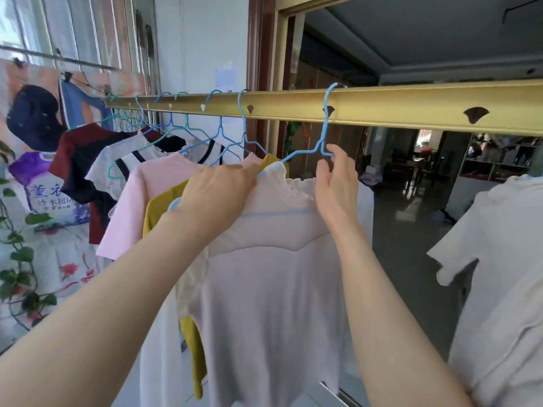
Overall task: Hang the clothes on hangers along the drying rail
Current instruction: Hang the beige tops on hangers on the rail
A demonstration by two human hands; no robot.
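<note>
Head view, pale top (pixel 273 289): hung nearest the person, frilled collar up and hem down, its length running straight down and its broad side facing the camera.
Left hand (pixel 217 195): fingers were curled over the top's shoulder, gripping cloth and probably the wire under it.
Right hand (pixel 335 183): thumb and fingers pinched the wire just below the neck.
Blue hanger (pixel 324 127): hook sat over the rail; its shoulder bar ran roughly along the rail, dipping toward the left.
Yellow top (pixel 164 207): touching the pale top, just behind it.
Rail (pixel 411 104): gold, crossing the view, with more hung clothes farther left.
Risk: with the bar tilted, the cloth could slide off the low left end. A tug could lift the hook off.
</note>
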